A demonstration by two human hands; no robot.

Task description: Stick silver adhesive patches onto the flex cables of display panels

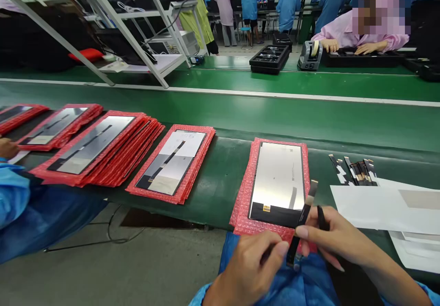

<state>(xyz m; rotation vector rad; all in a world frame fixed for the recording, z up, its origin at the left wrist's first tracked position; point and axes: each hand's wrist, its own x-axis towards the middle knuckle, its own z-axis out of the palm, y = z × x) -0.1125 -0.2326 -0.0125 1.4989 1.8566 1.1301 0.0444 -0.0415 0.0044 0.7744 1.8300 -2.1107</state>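
Note:
A black flex cable (303, 219) with a gold end slants upward in my right hand (332, 235), pinched between thumb and fingers. A second dark strip (322, 218) shows between the fingers of that hand; its kind is unclear. My left hand (252, 262) is closed in a pinch beside the cable's lower end, and what it may hold is hidden. Just beyond both hands lies a display panel (278, 173) with a silvery back and a black lower strip. Under the panel are pink bubble-wrap sleeves (245, 196).
Loose flex cables (360, 171) and white sheets (381, 205) lie to the right. Stacks of wrapped panels (172, 164) (99, 145) line the bench leftward. A co-worker's blue sleeve (13, 191) is at far left. Across the green bench (213, 100) are a black tray (270, 58) and a tape dispenser (310, 55).

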